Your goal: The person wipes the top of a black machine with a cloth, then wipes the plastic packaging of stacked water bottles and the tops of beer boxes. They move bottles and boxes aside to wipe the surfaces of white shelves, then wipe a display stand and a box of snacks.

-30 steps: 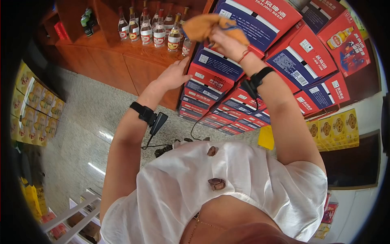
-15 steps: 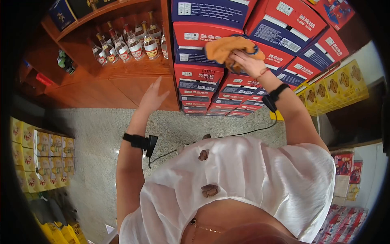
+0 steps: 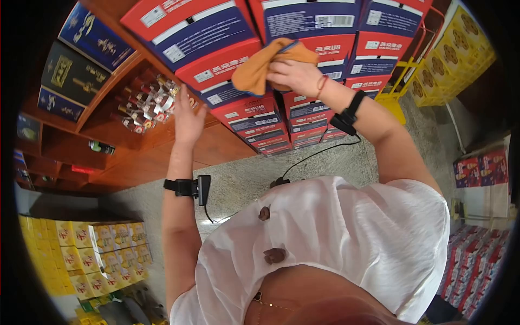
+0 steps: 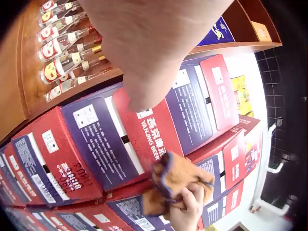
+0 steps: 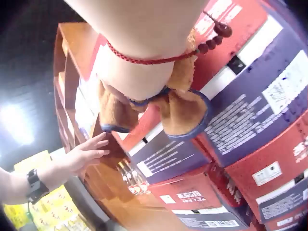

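The right hand (image 3: 295, 76), in the head view, has its fingers bent over a bunched orange cloth (image 3: 250, 73), with a loose flap spread past the fingertips; gathering the middle like this probably keeps the cloth from slipping while leaving some of it free. The cloth is in front of the stacked beer cartons (image 3: 214, 70), whose printed faces all point outward, presumably so the labels can be read. The left hand (image 3: 188, 120) is raised with its fingers extended and holds nothing that shows, near the wooden cabinet (image 3: 222, 143); perhaps it is up for balance. Glass bottles (image 3: 141, 108) stand grouped on the cabinet's shelf, likely for display. From the left wrist, the near hand's heel fills the top and hides its fingers, while beyond it the right hand pinches the cloth, which appears to lie against the carton fronts. From the right wrist, the cloth's blue-edged flaps hang out on both sides of the hand, whose fingers are hidden here; the left hand shows fingers spread, and whether it touches anything cannot be told.
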Action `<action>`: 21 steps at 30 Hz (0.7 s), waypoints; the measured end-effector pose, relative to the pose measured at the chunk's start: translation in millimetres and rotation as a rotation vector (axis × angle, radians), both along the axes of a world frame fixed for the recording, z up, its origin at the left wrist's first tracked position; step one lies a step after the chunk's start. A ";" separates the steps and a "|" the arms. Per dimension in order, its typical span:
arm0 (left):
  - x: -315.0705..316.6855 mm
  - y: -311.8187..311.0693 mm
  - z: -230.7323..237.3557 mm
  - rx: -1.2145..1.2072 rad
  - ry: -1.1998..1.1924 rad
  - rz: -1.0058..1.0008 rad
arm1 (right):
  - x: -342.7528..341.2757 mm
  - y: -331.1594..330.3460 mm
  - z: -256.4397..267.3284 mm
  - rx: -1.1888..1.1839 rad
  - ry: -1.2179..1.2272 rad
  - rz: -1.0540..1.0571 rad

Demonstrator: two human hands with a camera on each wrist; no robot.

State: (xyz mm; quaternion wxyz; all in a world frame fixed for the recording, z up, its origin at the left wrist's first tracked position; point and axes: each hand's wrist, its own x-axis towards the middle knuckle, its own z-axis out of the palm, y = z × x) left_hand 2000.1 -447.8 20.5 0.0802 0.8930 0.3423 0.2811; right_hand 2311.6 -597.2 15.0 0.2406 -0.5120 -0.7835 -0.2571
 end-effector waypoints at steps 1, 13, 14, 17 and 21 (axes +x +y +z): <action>4.8 4.2 11.5 0.010 -0.047 0.017 | 17.1 -15.5 -0.9 0.054 0.005 0.002; 74.2 17.1 15.0 -0.051 -0.131 0.239 | 239.5 -126.4 -89.9 0.763 0.997 -0.887; 77.8 16.2 15.1 -0.048 -0.120 0.237 | 230.3 -112.1 -92.2 0.797 1.025 -0.844; 82.5 16.3 12.2 -0.061 -0.114 0.278 | 145.5 -67.7 -83.6 0.823 1.012 -0.766; 77.8 19.9 4.7 0.012 -0.098 0.309 | 60.8 -32.0 -125.0 0.344 1.103 -0.398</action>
